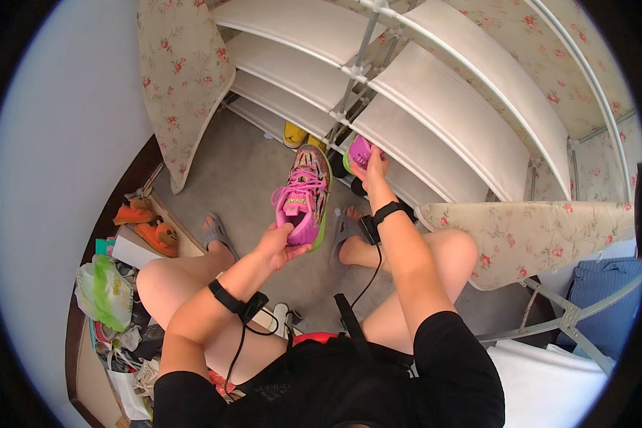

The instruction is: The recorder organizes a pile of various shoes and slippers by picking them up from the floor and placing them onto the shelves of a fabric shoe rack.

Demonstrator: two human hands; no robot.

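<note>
A multicoloured sneaker (306, 195) with pink laces and a green sole hangs over the floor, heel towards me; my left hand (283, 246) grips it at the heel. Further up and to the right, my right hand (373, 167) holds a second sneaker (359, 152), pink with a green sole, at the lower level of a shelf rack (433, 115). That shoe is partly hidden by my fingers and the shelf edge. Yellow shoes (295, 135) stand at the bottom level of the rack, left of its middle post. Dark items, partly hidden, lie near my right hand.
Floral fabric covers (184, 91) hang open on both sides of the rack. Orange slippers (158, 235) lie on a box at left, above a plastic bag (104, 294) and mixed items. Grey sandals (348, 235) are on my feet. Metal folding legs (570, 316) stand at right.
</note>
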